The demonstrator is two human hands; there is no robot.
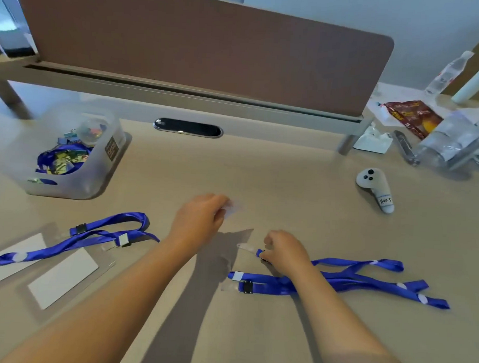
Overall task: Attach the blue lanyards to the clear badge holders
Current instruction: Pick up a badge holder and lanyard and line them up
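Left hand curled over a clear badge holder, fingers pinching its edge; most of the holder blurred and nearly invisible against the desk. Right hand gripping the end of a blue lanyard, fingertips closed around its clip, the clip itself mostly hidden; a clear strap tab poking out toward the left hand. Rest of that lanyard tangled just right of the right fingers, partly under the forearm. Well left of the left fingers, a second lanyard lying over two card-filled holders, the nearer-left one cut off by the frame edge. Beyond those, a translucent bin, contents hard to make out.
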